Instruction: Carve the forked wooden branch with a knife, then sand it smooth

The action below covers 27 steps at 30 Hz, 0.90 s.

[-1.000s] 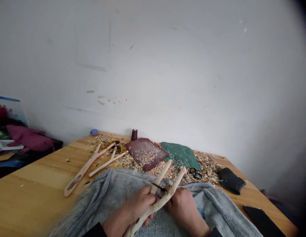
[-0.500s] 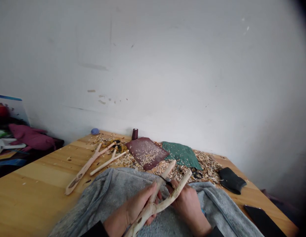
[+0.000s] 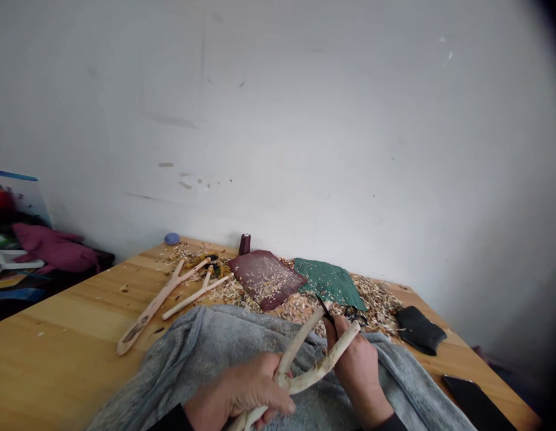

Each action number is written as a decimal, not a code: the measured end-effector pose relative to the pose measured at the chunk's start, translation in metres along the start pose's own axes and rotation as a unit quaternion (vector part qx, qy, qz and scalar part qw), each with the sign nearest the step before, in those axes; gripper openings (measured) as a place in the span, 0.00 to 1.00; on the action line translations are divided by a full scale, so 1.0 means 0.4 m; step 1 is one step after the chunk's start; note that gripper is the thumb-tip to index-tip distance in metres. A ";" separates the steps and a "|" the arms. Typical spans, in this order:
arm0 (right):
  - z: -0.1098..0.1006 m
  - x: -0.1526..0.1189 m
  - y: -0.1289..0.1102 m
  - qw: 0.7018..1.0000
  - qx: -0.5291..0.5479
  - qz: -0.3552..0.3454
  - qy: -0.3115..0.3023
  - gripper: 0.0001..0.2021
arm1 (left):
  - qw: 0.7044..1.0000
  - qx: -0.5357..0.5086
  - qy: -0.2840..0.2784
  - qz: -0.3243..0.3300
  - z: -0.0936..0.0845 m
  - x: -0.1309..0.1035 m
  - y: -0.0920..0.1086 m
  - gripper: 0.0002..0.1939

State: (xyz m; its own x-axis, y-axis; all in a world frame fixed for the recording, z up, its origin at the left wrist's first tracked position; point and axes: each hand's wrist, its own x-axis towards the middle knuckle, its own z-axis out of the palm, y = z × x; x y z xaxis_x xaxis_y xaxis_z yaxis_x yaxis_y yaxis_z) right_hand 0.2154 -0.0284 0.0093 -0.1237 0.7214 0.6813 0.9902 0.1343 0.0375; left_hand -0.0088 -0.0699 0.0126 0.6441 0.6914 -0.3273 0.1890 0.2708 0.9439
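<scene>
A pale, peeled forked branch [image 3: 320,369] slants up over the grey cloth [image 3: 224,335] on my lap. My left hand [image 3: 255,386] is wrapped round it just below the fork. Behind the right prong, my right hand [image 3: 356,362] is closed on a dark-bladed knife [image 3: 326,310]. Its blade lies across the tip of the left prong; the handle is hidden in my fist.
Wood shavings [image 3: 376,299] cover the table's back. A maroon cloth [image 3: 264,275], a green cloth [image 3: 331,281] and a thread spool [image 3: 245,244] are there. Left lie two forked sticks [image 3: 154,305]; right, a black pad [image 3: 421,329] and a phone [image 3: 479,402].
The knife has moved up and away from me to the left prong's tip. My left hand has turned over the branch, its back now facing up.
</scene>
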 end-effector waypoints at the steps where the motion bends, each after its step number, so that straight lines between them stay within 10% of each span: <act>1: 0.001 0.002 0.003 1.000 -0.002 0.002 -0.002 0.15 | 1.000 0.000 0.025 0.000 0.002 0.002 0.001 0.21; 10: -0.018 0.003 -0.002 0.999 0.025 0.004 -0.041 0.11 | 0.997 0.008 0.063 0.038 0.017 -0.010 0.029 0.19; 20: -0.010 -0.035 -0.060 0.968 0.178 -0.170 -0.047 0.07 | 0.989 -0.003 0.109 0.104 0.002 -0.002 0.021 0.18; 27: -0.002 -0.004 -0.016 0.986 0.131 -0.104 -0.001 0.12 | 0.993 0.010 0.086 0.083 0.007 -0.009 0.028 0.20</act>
State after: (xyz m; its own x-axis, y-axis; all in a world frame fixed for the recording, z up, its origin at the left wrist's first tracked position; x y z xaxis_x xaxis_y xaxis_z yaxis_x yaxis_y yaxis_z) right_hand 0.2092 -0.0311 0.0085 -0.3224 0.6608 0.6778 0.8926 0.4506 -0.0148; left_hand -0.0072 -0.0712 0.0244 0.5316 0.8302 -0.1678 0.1064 0.1311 0.9856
